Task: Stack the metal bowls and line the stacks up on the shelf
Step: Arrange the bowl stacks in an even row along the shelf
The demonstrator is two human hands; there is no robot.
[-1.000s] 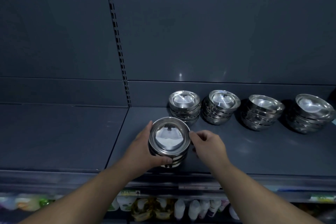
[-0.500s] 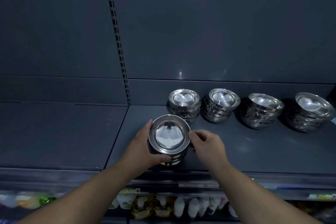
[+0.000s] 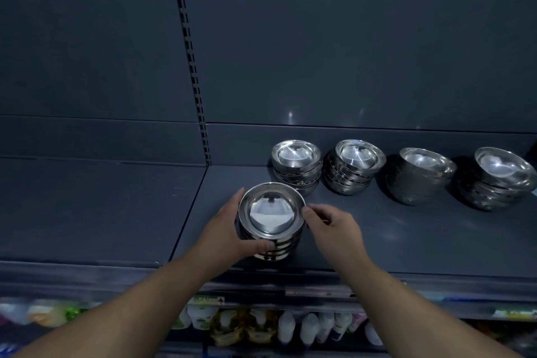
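A stack of shiny metal bowls [image 3: 271, 213] stands near the front of the dark grey shelf [image 3: 377, 235]. My left hand [image 3: 225, 231] grips its left side, thumb curled round the lower bowls. My right hand [image 3: 331, 225] touches the top bowl's right rim with its fingertips, fingers bent. Behind it several more stacks stand in a row along the shelf's back: one [image 3: 296, 166] just behind, another [image 3: 353, 166] beside it, a third [image 3: 421, 174] and a fourth [image 3: 499, 180] at the far right.
A slotted upright post [image 3: 193, 67] divides the back panel. The shelf section [image 3: 96, 206] left of it holds nothing. Below the front edge, a lower shelf carries packets and white bottles [image 3: 296, 327].
The held stack has shifted slightly back and up the shelf with both hands on it. The row of stacks behind has not moved.
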